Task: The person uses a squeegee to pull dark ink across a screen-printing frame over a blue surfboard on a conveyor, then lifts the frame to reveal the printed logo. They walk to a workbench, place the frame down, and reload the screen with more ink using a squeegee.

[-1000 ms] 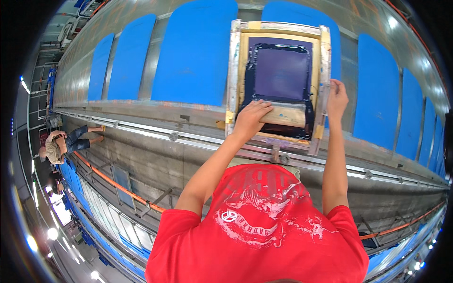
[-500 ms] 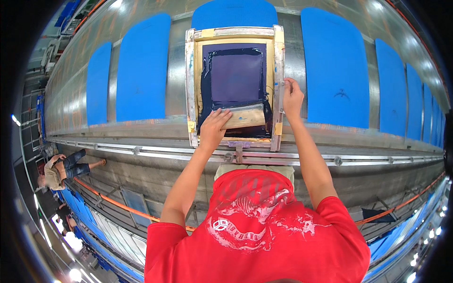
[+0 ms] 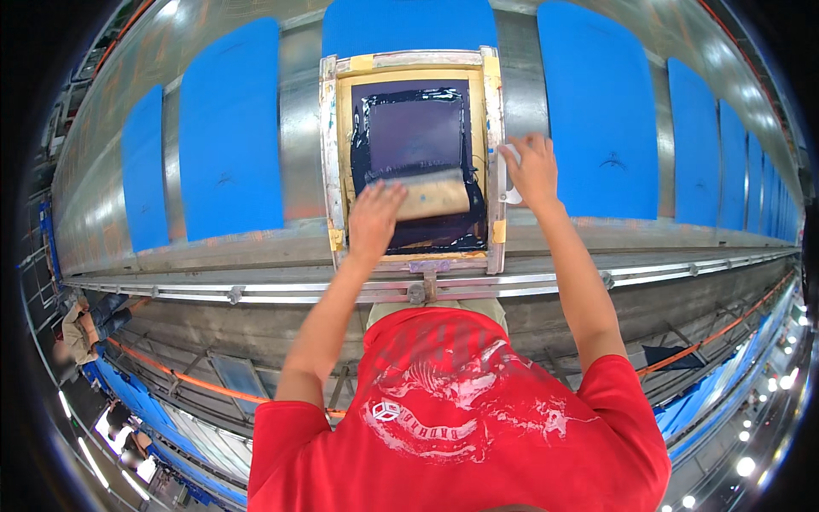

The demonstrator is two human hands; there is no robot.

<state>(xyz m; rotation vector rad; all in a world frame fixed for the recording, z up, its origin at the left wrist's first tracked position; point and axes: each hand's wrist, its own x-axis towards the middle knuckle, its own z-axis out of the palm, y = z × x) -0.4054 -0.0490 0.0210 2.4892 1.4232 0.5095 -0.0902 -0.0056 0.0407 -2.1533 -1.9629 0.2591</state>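
left hand [image 3: 375, 218] clamped on the left end of a wooden squeegee [image 3: 437, 197], centre of view; squeegee extends rightward from it, over dark ink [image 3: 439, 232] inside a screen-printing frame [image 3: 329, 145]. right hand [image 3: 535, 173]: fingers bent, beside the right rail; grip, cannot tell.

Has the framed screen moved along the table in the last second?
Yes, to the right, against the blue panels: a second ago the framed screen lay across a gap between two; now it lies over one.
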